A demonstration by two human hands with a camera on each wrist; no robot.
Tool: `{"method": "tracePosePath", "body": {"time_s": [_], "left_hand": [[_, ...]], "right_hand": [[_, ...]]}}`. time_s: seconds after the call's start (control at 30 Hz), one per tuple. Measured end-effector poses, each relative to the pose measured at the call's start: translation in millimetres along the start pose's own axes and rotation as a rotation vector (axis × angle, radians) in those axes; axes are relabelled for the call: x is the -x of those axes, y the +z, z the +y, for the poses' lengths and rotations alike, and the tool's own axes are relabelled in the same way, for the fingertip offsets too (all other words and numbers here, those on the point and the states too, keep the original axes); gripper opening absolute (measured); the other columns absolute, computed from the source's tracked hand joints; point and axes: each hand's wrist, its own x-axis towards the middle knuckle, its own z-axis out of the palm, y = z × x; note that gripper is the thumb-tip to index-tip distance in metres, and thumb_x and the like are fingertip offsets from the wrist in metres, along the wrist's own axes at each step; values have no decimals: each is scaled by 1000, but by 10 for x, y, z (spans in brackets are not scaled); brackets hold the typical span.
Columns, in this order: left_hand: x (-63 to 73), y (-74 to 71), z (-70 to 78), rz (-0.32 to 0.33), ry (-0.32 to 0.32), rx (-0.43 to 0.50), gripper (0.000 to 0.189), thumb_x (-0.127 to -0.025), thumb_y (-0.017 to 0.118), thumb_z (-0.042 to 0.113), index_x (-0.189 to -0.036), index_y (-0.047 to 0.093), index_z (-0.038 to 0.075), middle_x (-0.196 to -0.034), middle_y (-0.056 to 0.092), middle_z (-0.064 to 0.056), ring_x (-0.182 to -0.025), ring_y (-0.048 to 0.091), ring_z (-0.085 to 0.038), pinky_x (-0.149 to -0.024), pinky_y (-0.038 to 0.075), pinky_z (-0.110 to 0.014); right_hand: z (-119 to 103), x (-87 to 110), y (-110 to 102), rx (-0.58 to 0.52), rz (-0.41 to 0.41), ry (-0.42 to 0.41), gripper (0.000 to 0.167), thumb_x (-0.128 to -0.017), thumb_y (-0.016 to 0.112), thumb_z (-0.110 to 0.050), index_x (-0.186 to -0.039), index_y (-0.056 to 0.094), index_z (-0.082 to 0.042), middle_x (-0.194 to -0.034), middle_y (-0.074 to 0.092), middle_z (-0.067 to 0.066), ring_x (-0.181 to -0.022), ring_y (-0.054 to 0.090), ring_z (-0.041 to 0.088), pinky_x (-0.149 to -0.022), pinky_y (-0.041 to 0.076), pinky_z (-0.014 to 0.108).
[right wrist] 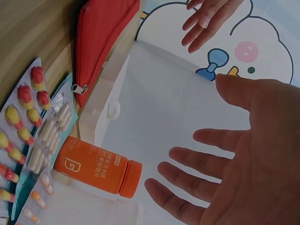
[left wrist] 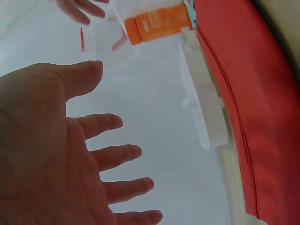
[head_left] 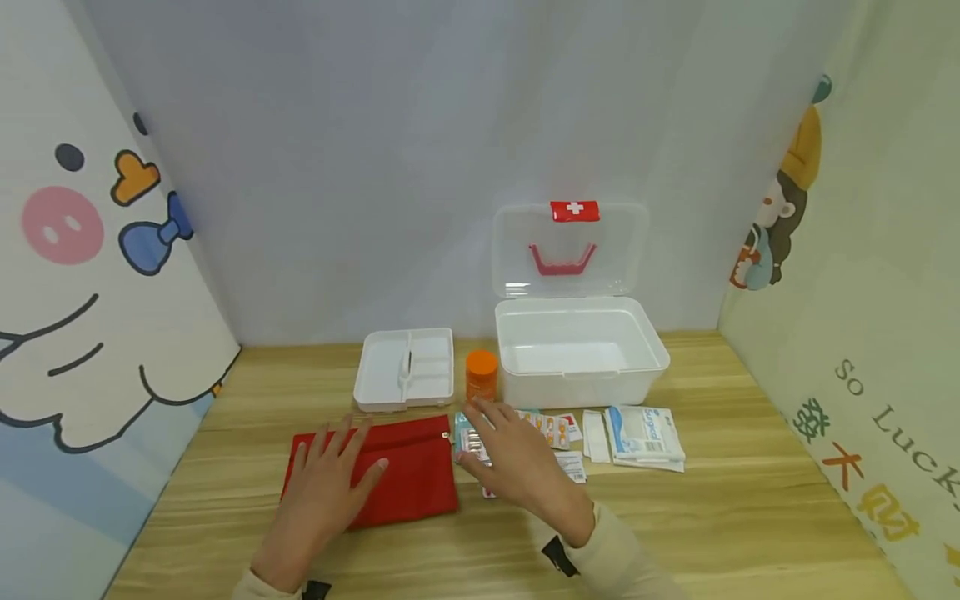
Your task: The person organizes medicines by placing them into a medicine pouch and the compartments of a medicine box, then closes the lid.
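Observation:
My left hand (head_left: 326,487), fingers spread and holding nothing, hovers over a red zippered pouch (head_left: 408,475) that lies flat on the table. Above several blister packs hangs my right hand (head_left: 517,458), also spread and free of any object; it hides part of them in the head view. In the right wrist view, red-and-yellow capsules fill one blister pack (right wrist: 23,126), and pale capsules fill another pack (right wrist: 49,138). An orange pill bottle (head_left: 482,375) stands just beyond the right fingertips.
Behind the pouch sits a white divided tray (head_left: 431,367) with a centre handle. A white first-aid box (head_left: 573,387) has its clear lid (head_left: 570,250) raised against the back wall. White packets, one printed "Surgical" (head_left: 647,433), lie before the box. Printed panels enclose the table (head_left: 750,500).

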Motion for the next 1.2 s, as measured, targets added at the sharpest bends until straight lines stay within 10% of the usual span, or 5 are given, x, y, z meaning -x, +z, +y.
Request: {"method": "tracePosePath", "body": {"time_s": [0.67, 0.9, 1.2], "left_hand": [[85, 29, -668, -31, -121, -25, 71, -91, 67, 23, -143, 36, -13, -137, 46, -38, -123, 43, -56, -99, 41, -67], [96, 25, -779, -66, -221, 18, 58, -92, 62, 21, -132, 44, -18, -114, 57, -36, -103, 57, -52, -88, 50, -60], [142, 167, -872, -107, -219, 70, 34, -87, 68, 18, -96, 58, -14, -85, 64, -20, -80, 64, -35, -75, 54, -52]], "right_hand": [[-202, -252, 378, -24, -80, 118, 56, -86, 72, -41, -129, 61, -7, -111, 72, 8, -97, 69, 24, -77, 58, 38], [-256, -302, 475, -66, -103, 177, 31, -83, 75, -38, -89, 67, -9, -69, 64, 2, -62, 61, 19, -52, 48, 30], [-305, -288, 626, -54, -213, 219, 44, -83, 75, -39, -55, 53, -14, -49, 44, -4, -47, 43, 13, -43, 34, 24]]}}
